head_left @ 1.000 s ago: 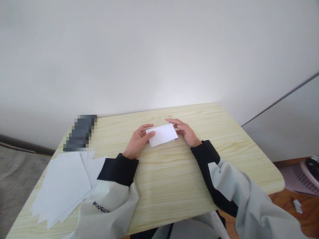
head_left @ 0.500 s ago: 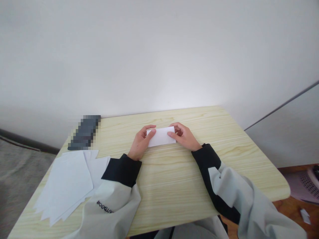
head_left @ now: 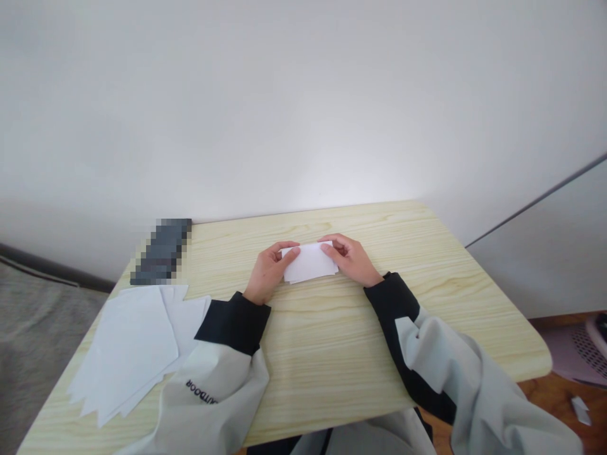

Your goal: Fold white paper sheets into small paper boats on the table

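Observation:
A small folded white paper (head_left: 309, 263) is held just above the middle of a pale wooden table (head_left: 332, 354). My left hand (head_left: 269, 272) pinches its left end, thumb on top. My right hand (head_left: 351, 259) pinches its right end with curled fingers. The paper's near edge is lifted a little, with layers showing at the bottom. Both forearms in grey and black sleeves rest on the table.
Several loose white sheets (head_left: 128, 347) lie fanned at the table's left front. A dark blurred flat object (head_left: 162, 251) sits at the back left corner. A white wall rises behind. Wooden floor and a pink object (head_left: 578, 354) show at right.
The paper was tilted and flatter a second ago; both hands closed in on its ends and now hold it level, its near edge slightly raised. The view shifted a little.

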Tool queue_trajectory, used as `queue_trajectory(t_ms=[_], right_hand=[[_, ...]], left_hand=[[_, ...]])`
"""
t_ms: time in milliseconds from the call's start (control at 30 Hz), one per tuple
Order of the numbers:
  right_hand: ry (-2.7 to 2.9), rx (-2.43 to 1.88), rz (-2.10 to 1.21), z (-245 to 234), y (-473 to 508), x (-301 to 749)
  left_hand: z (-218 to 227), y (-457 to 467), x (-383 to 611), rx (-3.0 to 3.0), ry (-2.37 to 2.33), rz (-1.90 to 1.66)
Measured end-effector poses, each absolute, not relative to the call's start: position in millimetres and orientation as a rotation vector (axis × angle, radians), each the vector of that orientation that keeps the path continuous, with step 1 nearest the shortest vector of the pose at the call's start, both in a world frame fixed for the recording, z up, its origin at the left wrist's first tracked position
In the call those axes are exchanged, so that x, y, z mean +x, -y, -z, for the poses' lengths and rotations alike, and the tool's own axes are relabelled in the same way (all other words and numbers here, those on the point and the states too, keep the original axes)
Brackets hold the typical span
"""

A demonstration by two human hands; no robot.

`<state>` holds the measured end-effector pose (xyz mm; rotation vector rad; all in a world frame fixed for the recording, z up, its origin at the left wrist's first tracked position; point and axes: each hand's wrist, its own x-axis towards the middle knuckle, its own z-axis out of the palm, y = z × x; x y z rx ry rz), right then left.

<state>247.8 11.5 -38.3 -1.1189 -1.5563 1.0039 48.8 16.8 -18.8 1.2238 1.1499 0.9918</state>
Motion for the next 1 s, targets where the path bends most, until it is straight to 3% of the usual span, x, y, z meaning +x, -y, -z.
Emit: queue_trajectory(t_ms=[1000], right_hand=[[1.522,-1.123,-1.075,37.4,-11.4,248.5]], left_hand=[[24.2,-18.2,49.4,1.188,-1.160,-1.004]])
